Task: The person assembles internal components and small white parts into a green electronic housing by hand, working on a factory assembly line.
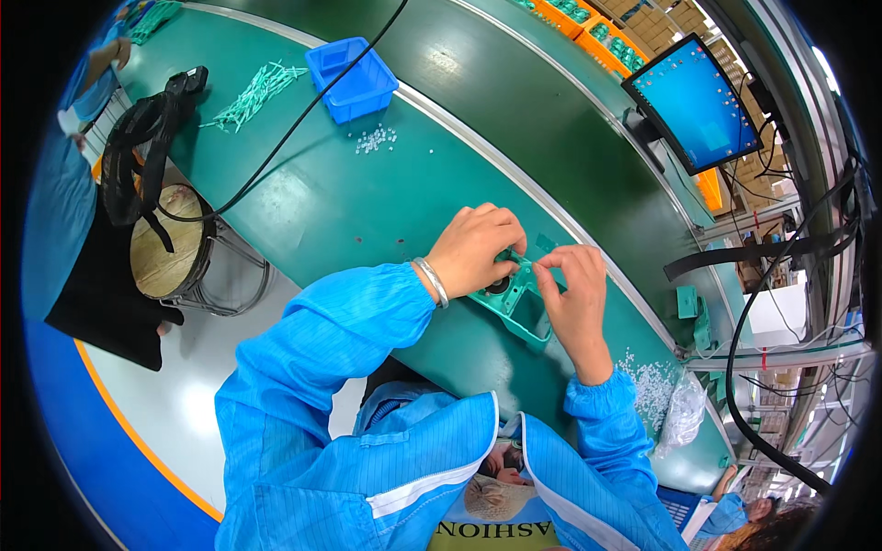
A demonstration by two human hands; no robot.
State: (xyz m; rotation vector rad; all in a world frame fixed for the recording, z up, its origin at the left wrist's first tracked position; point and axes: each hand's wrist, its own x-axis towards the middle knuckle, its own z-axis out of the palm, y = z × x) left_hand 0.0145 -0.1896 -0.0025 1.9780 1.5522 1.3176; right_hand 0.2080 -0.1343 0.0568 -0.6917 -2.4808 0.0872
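Observation:
A green plastic housing (525,321) lies on the green workbench in front of me, with an open frame at its near end and a dark round part inside. My left hand (473,253), wearing a silver bracelet, curls its fingers around the far end of the housing. From the other side, my right hand (579,298) pinches thumb and forefinger together at that same end, close to the left fingertips. Whatever sits between the right fingertips is too small and covered to name.
A blue bin (352,81) stands beyond, near green stick-like parts (262,95) and small clear pieces (375,140). More clear pieces (649,390) and a plastic bag (684,411) lie right. A monitor (694,103), black cable (312,115), stool (170,243) and other people surround the bench.

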